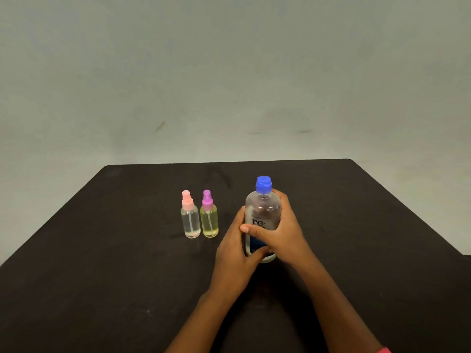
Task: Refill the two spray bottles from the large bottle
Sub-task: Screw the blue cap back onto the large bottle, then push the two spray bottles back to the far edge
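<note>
The large bottle [263,212] stood upright on the table [102,250], a little right of centre, with my left hand [234,253] round its left side and my right hand [283,230] round its right, thumb across the front. To its left, the left spray bottle [190,220] and the right spray bottle [209,220] stood side by side (whether touching, I couldn't tell), apart from my left hand. Behind the table's far edge rose the wall [229,72].
</note>
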